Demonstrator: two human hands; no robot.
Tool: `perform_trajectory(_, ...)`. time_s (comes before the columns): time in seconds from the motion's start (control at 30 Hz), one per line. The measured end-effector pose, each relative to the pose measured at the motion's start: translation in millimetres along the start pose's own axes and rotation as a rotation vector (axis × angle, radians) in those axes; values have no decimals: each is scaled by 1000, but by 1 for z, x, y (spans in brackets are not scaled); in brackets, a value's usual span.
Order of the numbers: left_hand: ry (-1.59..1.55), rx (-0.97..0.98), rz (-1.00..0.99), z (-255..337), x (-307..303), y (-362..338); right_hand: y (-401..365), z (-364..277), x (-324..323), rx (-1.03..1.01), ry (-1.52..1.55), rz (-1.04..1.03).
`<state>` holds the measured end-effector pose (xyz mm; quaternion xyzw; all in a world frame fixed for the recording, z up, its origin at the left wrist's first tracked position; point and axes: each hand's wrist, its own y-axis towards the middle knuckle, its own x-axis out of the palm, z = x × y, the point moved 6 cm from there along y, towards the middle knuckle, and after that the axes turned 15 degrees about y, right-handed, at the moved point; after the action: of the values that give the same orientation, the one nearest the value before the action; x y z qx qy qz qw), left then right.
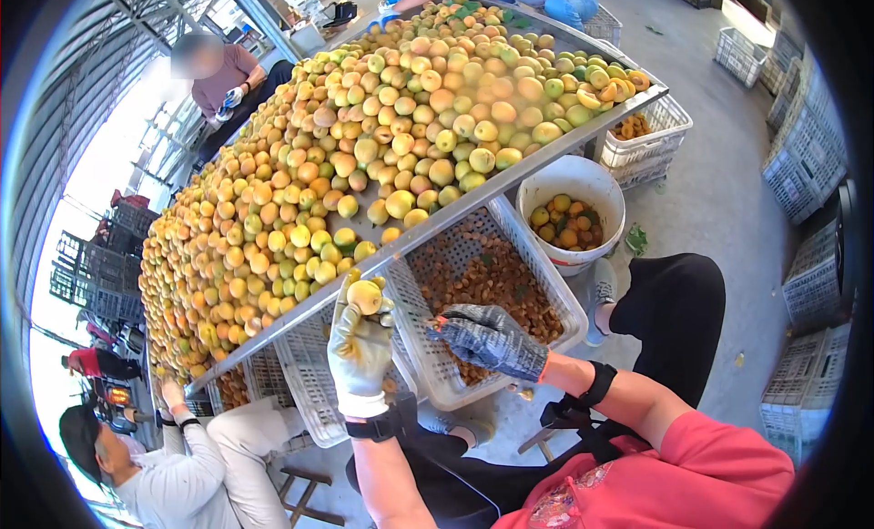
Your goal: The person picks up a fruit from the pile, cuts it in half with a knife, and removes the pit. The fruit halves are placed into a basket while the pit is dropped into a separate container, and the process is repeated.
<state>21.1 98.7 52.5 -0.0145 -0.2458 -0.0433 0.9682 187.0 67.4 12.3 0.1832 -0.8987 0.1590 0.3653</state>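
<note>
Left hand (361, 347): pale knit glove; fingers pinching the apricot (365, 297) at their tips, just under the table (546, 165) edge.
Right hand (492, 340): grey speckled glove; fingers curled together; what they hold cannot be told.
Grip: judged best kept light; the round, soft-skinned fruit would bruise.
Crate (551, 269): white perforated plastic, below the fingers; brown pits (492, 274) inside.

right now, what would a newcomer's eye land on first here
First, the huge heap of yellow-orange fruit covering the sloping metal table across the middle of the view. Just below its near edge, the left hand, in a pale glove, holds up a single fruit, while the grey-gloved right hand hovers over a white basket of brown pieces. A white bucket with more fruit stands to the right.
</note>
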Motion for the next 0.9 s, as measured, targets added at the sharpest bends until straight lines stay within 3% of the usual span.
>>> perform_trajectory(0.07, -67, 60, 119, -7, -7, -15, -4, 13, 7, -18, 20, -14)
perform_trajectory(0.2, -93, 58, 132, -12, -2, -32, -11, 23, 19, -32, -132, 2)
perform_trajectory(0.57, -129, 93, 116, -12, -1, -50, -14, 41, 47, -132, -141, 55)
perform_trajectory(0.63, -188, 88, 79, -14, 2, -50, -12, 48, 49, -71, 18, 84)
perform_trajectory(0.7, -151, 70, 184, -16, -2, -51, -7, 51, 46, -52, 28, 99)
perform_trajectory(0.9, -70, 102, 104, -16, 3, -47, 0, 50, 37, 19, 17, 124)
